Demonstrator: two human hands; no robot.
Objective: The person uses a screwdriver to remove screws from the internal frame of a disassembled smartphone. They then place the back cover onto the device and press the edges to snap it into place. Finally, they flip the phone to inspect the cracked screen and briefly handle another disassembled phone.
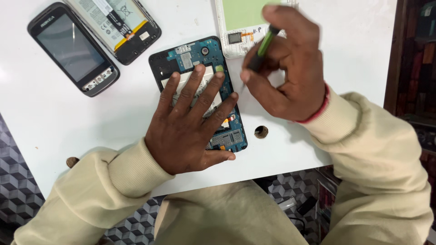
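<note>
The left hand [190, 127] lies flat, fingers spread, on the opened phone [200, 54] in the middle of the white table [45, 122]. Just right of it, the right hand [286, 68] is closed around a green screwdriver [262, 47], with the tip pointing down near the phone's right edge.

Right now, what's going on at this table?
A person is working on an opened phone with its back cover off, circuit board showing, on a white table. The left hand lies flat on it, pinning it down. The right hand holds a green-handled screwdriver, tip near the phone's right edge. A dark intact phone, another opened phone and a white phone part lie farther back.
</note>
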